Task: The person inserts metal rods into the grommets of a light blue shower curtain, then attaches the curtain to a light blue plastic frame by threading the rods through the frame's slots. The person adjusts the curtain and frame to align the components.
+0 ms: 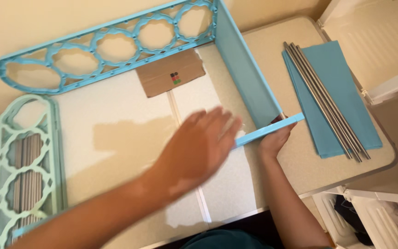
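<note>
My right hand grips a light blue bar where it meets the near lower corner of an upright blue panel. The panel runs back to a blue side frame with round cut-outs lying along the table's far edge. My left hand is blurred above the middle of the table, fingers spread and holding nothing. Its fingertips are close to the bar's left end; I cannot tell if they touch it.
A pale green cut-out frame lies at the left over several grey rods. Several metal rods rest on folded blue sheets at the right. A cardboard piece lies on the folding table. White plastic drawers stand at the right.
</note>
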